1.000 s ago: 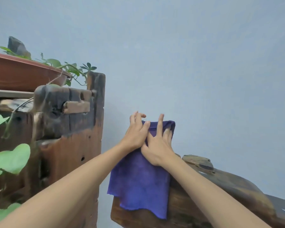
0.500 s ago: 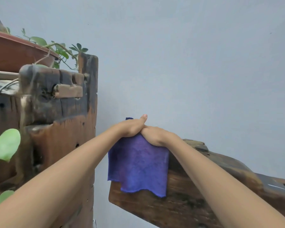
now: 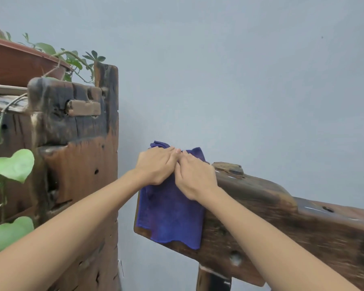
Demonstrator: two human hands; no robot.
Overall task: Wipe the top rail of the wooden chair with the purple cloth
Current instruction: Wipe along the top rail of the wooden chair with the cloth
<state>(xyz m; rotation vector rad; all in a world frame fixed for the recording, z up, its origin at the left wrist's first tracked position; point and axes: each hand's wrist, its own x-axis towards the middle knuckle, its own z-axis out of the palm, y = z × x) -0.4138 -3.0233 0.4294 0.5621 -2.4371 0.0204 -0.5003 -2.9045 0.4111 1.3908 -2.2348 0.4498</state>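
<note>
The purple cloth (image 3: pixel 170 215) hangs over the left end of the wooden chair's dark top rail (image 3: pixel 282 217), its front flap down the near face and a bunched bit showing behind my hands. My left hand (image 3: pixel 156 164) and my right hand (image 3: pixel 194 177) sit side by side on top of the cloth, touching each other. Their fingers curl over the rail's top edge and hold the cloth against it. The fingertips of my right hand are hidden behind the rail.
A tall weathered wooden stand (image 3: pixel 78 164) rises close to the left of the rail's end. A brown planter (image 3: pixel 19 64) with trailing green leaves (image 3: pixel 13 164) sits on it. A grey wall (image 3: pixel 240 80) is right behind. The chair's upright post (image 3: pixel 212 278) is below the rail.
My fingers lay flat and spread on the cloth a second ago; now both hands are curled over the rail's top. The cloth is bunched up slightly behind them.
</note>
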